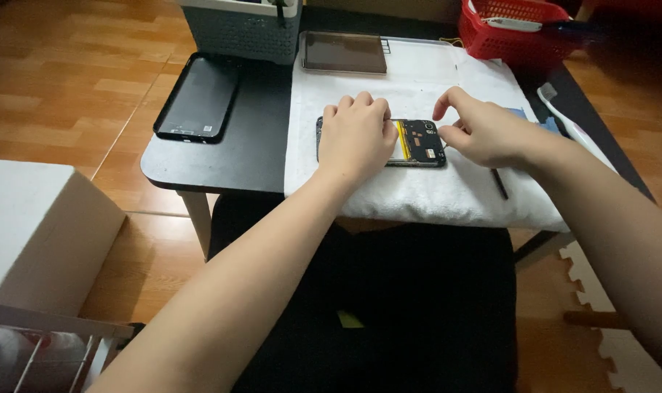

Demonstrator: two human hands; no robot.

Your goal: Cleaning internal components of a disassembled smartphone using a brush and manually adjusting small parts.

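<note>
1. Opened smartphone (418, 143), one of it, lies back-off on the white towel (418, 189) that covers the dark surface (258, 145); its yellow strip and black circuit parts show.
2. Two more flat devices: a black phone (198, 98) face down on the bare surface at left, and a tablet-like panel (344, 52) at the towel's far edge.
3. Left hand (356, 138) lies palm down over the opened smartphone's left half, fingers curled together and pressing it down; its grip is closed flat on the device.
4. Right hand (480, 131) hovers at the smartphone's right end, thumb and forefinger drawn near each other in a pinch; what they pinch is too small to tell.
5. Two baskets stand at the far edge: a grey basket (240, 33), contents unclear, and a red basket (516, 33) holding a white object.
6. One white box (40, 233) sits on the floor at left.
</note>
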